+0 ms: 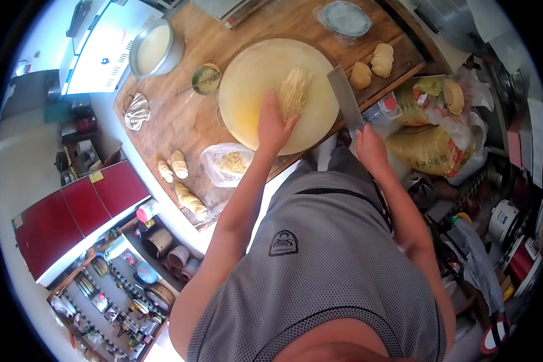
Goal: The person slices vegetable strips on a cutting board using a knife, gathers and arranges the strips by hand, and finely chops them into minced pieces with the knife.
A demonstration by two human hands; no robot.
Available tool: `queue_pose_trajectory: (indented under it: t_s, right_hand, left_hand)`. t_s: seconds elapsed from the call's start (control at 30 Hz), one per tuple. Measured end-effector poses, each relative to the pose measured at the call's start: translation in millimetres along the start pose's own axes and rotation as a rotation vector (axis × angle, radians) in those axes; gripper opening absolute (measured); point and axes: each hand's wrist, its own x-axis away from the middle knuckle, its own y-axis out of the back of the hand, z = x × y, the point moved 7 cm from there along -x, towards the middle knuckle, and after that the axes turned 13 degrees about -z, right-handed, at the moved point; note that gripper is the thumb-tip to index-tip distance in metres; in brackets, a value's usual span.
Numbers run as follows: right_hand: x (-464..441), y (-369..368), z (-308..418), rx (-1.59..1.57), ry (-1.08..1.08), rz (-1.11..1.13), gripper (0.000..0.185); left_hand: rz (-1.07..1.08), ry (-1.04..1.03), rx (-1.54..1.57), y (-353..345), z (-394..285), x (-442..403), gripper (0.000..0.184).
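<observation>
A round pale cutting board [247, 78] lies on the wooden table, with a bundle of thin cut strips [294, 90] on its right half. My left hand [273, 123] rests on the board against the left side of the strips, its fingers stretched and the thumb apart. My right hand [370, 146] is closed round the handle of a broad cleaver [345, 96]. The cleaver's blade reaches over the board's right edge, apart from the strips. Beside the board's lower left, a plastic bag [214, 161] holds small yellowish pieces.
On the wooden table [169, 114] are a large metal bowl [154, 49], a small green bowl [206, 79], a cloth [137, 111], twisted dough rolls [190, 201], round dough pieces [361, 75] and a covered dish [346, 18]. Bags [425, 148] and a bottle stand at the right.
</observation>
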Motion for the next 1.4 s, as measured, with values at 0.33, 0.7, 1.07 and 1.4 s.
queue_pose_trajectory:
  t_s: [0.33,0.7,1.07,1.4]
  right_hand:
    - [-17,6,-11,-0.054,0.036,0.103,0.025]
    - [-51,9,-42,-0.229,-0.064,0.317,0.030]
    - [-64,14,-49,-0.339,-0.130,0.425,0.028]
    - [-70,15,-47,-0.319,-0.172,0.441,0.030]
  left_hand:
    - [-0.109,-0.042,-0.107,-11,-15,9,0.075]
    - [0.061,-0.030,-0.193,3,-27,-15,0.069]
    - [0.113,-0.105,-0.190,-64,-37,-75,0.064]
    - [0.208,-0.053,-0.285,-55,-52,-83,0.086]
